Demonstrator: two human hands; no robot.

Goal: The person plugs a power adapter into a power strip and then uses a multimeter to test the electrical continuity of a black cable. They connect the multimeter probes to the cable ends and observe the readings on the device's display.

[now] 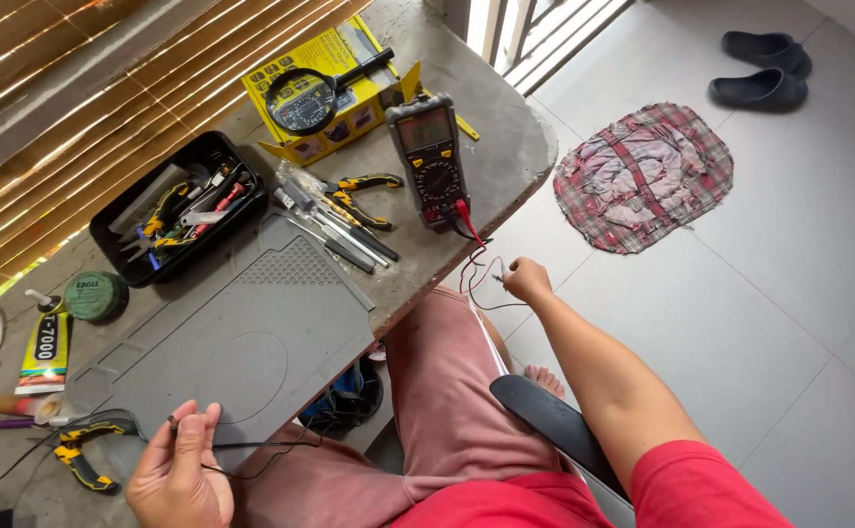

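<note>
A grey-and-black multimeter [430, 161] lies face up near the worktop's [506, 147] right edge. Its thin red and black leads [474, 262] hang off that edge in loose loops. A black probe wire [251, 448] trails over the near edge

Pale tiled floor [789, 293]; bamboo blind [75, 108]; sunlit concrete table [506, 147]

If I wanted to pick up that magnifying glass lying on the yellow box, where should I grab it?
Probably by the black handle of the magnifying glass. It sticks out to the upper right past the round lens, free of the yellow box, so come from that side and keep your fingers off the glass.
</note>
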